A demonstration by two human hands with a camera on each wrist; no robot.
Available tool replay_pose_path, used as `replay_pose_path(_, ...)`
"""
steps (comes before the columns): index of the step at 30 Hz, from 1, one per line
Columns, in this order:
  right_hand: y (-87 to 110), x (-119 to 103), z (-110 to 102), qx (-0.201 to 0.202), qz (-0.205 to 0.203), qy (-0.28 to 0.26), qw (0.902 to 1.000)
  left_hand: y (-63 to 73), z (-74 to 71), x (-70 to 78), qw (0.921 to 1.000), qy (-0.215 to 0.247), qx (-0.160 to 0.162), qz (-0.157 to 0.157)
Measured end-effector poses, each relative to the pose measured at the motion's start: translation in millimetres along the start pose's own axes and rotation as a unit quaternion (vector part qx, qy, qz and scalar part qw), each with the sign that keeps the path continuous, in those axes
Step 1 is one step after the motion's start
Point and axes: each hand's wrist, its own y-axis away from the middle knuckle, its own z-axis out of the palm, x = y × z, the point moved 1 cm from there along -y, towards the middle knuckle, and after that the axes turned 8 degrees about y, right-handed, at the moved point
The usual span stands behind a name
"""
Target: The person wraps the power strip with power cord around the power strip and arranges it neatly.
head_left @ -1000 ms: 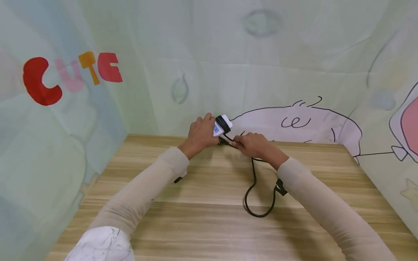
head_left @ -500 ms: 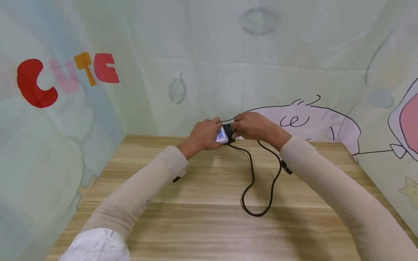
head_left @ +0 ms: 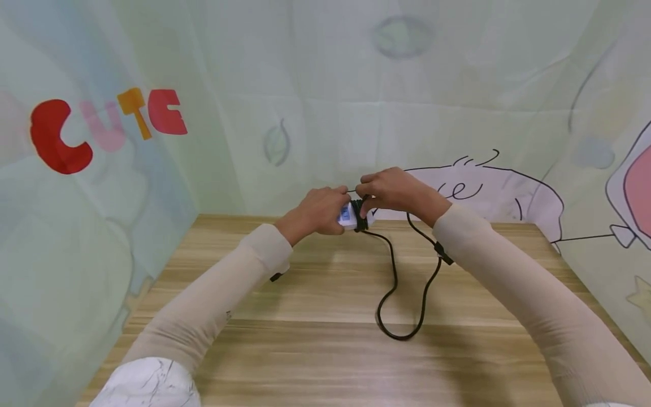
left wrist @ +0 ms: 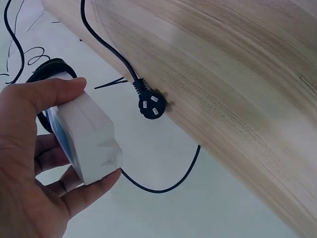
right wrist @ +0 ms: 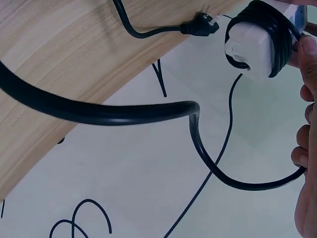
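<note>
My left hand (head_left: 321, 210) grips a white box with a blue label (left wrist: 91, 134), thumb on one face and fingers round the other side. Several turns of black power cord (right wrist: 280, 47) are wound round the box's right end. My right hand (head_left: 396, 192) is close against these turns, its thumb by the coil and its curled fingers holding the cord. From there the slack cord (head_left: 395, 271) hangs in a long loop over the table. A black three-pin plug (left wrist: 152, 105) lies by the table's far edge, near the box; in the head view it is hidden.
A wood-grain table (head_left: 305, 350) spans the area below both arms. Behind its far edge rises a printed cloth backdrop (head_left: 325, 135), which also covers the left and right sides. Small black devices sit at both wrists, the right one (head_left: 443, 253) overlapping the cord.
My right hand has moved up and left from the loose cord to the wound turns on the box. The left hand has shifted slightly right, and the box has turned more level.
</note>
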Motion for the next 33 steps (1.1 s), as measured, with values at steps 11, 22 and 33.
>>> replay_pose_path(11, -9.7, -12.8, -1.2, 0.044, -0.052, 0.029, 0.9972, -4.9, 10.4, -22.7, 0.9993, 0.012, -0.007, -0.034)
replay_pose_path(22, -14.7, -2.1, 5.7, 0.037, -0.047, 0.001, 0.9982, 8.8, -2.9, -6.5, 0.999, -0.004, -0.024, 0.038)
replay_pose_path(33, -1.7, 21.9, 25.2, 0.001, 0.072, -0.218, 0.9733, 13.1, -6.0, -16.5, 0.9813, 0.172, -0.001, 0.086)
